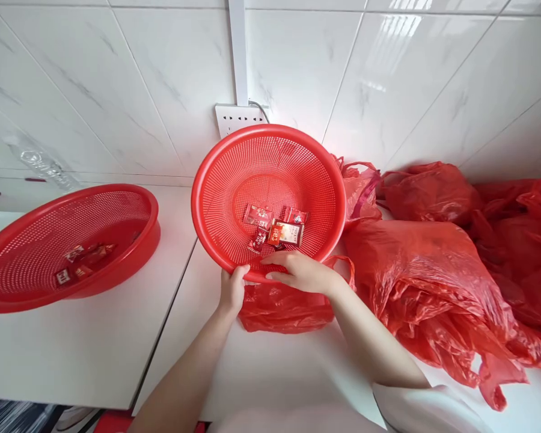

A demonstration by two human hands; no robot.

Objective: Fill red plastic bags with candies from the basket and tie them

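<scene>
1. Both hands are at the near rim of the big red basket (275,157). Left hand (235,290) pinches the rim, thumb on top. Its other fingers are hidden, so I can't see how they bend.
2. Right hand (303,272) is just beside it, reaching over the rim. Its fingers point left, inside the basket. Its thumb sits apart from them, by the rim. I can't tell if it grips the rim.
3. Small packets (277,227) lie in a little heap in the basket, just past the right fingers. The right hand is nearer to them than the left.
4. On top of the heap is a red-and-cream packet (292,234). Its long side runs from left to right, straight past the right fingers. A dark red packet (258,239) leans beside it, just past the right fingertips.
5. The basket tips toward the hands, so its open top faces them.
6. Below both hands, a red bag (286,313) lies on the white table (247,373). I can't tell if it holds the basket up.
7. Well to the left of the left hand is another red basket (153,207), with more packets (92,255) inside.
8. To the right of the right hand, big red bags (426,258) are heaped up.
</scene>
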